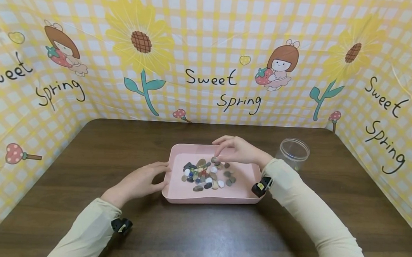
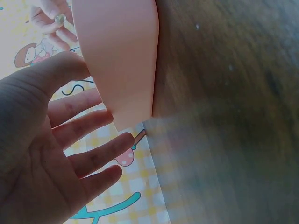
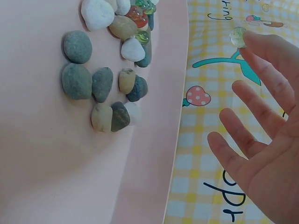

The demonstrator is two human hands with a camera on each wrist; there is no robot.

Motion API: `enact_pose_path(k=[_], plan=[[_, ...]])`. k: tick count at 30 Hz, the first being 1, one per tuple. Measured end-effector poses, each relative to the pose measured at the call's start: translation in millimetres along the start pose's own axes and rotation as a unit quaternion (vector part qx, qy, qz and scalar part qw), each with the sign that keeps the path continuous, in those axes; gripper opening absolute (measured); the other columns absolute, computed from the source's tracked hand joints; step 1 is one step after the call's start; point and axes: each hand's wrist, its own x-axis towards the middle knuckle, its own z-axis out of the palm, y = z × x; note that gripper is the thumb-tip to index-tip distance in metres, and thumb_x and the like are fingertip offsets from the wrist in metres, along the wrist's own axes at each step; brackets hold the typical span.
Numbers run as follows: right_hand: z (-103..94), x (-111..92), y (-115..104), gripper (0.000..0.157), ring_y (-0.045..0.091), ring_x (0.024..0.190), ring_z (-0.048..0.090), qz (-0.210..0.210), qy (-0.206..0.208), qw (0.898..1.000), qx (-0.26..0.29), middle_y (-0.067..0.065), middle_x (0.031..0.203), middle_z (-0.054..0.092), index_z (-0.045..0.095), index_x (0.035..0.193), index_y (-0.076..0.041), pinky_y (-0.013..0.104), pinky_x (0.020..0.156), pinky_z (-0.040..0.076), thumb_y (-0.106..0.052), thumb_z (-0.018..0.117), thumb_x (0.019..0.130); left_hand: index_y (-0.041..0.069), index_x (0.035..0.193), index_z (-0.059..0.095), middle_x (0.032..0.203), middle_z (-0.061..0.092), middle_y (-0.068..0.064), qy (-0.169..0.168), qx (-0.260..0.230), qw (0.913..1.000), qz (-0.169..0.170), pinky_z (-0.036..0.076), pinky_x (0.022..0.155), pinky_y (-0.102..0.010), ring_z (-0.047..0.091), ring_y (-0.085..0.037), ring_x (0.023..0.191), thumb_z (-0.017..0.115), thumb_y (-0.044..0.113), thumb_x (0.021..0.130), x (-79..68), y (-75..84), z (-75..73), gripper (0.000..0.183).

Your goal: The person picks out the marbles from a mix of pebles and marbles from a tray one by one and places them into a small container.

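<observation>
A shallow pink tray (image 1: 181, 198) holds a pile of pebbles (image 1: 197, 188) and coloured glass marbles. My left hand (image 1: 138, 182) rests against the tray's left end. Its thumb and some fingertips meet the rim, while the ring and little fingers are spread free in the left wrist view. Above the tray's far side, my right hand (image 1: 238, 150) pinches a clear, greenish glass marble (image 3: 238, 37) between thumb and index finger. The other fingers of that hand are loosely extended. Grey and white pebbles (image 3: 77, 81) lie below it in the tray.
A clear round plastic jar (image 1: 294, 150) stands on the dark wooden table (image 1: 200, 233), right of the tray and beyond the right forearm. Something small and greenish shows near its bottom. A yellow checked cloth (image 1: 211, 35) walls the table's back and sides.
</observation>
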Motion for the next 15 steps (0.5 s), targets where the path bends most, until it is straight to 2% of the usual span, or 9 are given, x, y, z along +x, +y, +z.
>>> enact_pose_path(k=[8, 15], plan=[[-5.4, -5.5, -1.7, 0.007, 0.027, 0.125, 0.049, 0.01, 0.015, 1.0, -0.001, 0.009, 0.129, 0.057, 0.072, 0.089, -0.016, 0.047, 0.105, 0.039, -0.018, 0.07, 0.083, 0.003, 0.124, 0.059, 0.135, 0.053, -0.018, 0.0, -0.002, 1.0, 0.001, 0.043, 0.101, -0.05, 0.051, -0.035, 0.124, 0.061, 0.024, 0.088, 0.0, -0.6, 0.3, 0.042], [-7.6, -10.8, -1.1, 0.008, 0.028, 0.127, 0.046, 0.016, 0.025, 1.0, 0.01, 0.01, 0.13, 0.056, 0.072, 0.09, -0.015, 0.049, 0.106, 0.037, -0.018, 0.07, 0.083, 0.003, 0.123, 0.059, 0.135, 0.053, -0.017, 0.0, -0.002, 1.0, 0.001, 0.042, 0.101, -0.051, 0.05, -0.035, 0.124, 0.061, 0.024, 0.088, -0.5, -0.6, 0.4, 0.041]])
